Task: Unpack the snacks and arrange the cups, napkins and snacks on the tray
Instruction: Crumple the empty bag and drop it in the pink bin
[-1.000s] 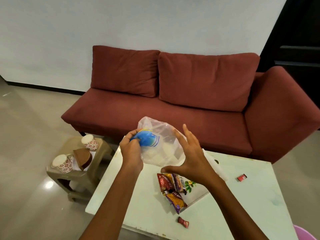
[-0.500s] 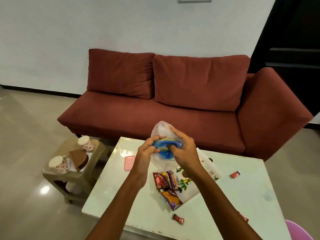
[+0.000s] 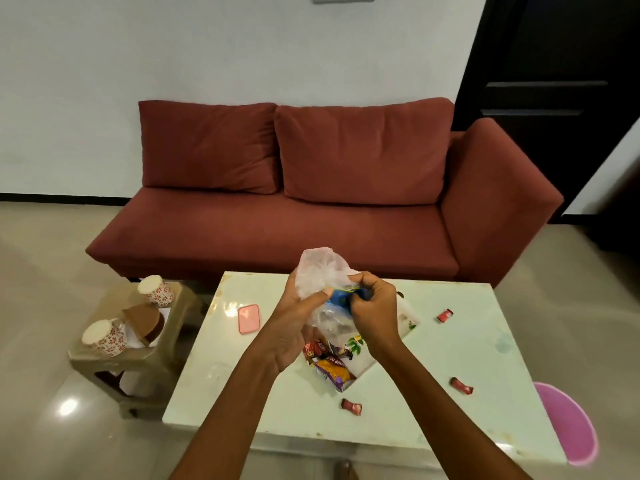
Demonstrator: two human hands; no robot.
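A clear plastic bag is held up over the white table, with a blue snack packet at its mouth. My left hand grips the bag's side. My right hand pinches the blue packet. Below them lies a white floral tray with several snack packets on it. Three small red candies are scattered on the table. Two patterned cups and napkins sit on a low stool to the left.
A pink phone lies on the table's left part. A brown holder stands between the cups. A red sofa is behind the table. A pink bin stands at the table's right corner.
My right hand closed onto the blue packet at the bag's mouth. Both hands shifted right and lower over the tray, and the camera tilted down.
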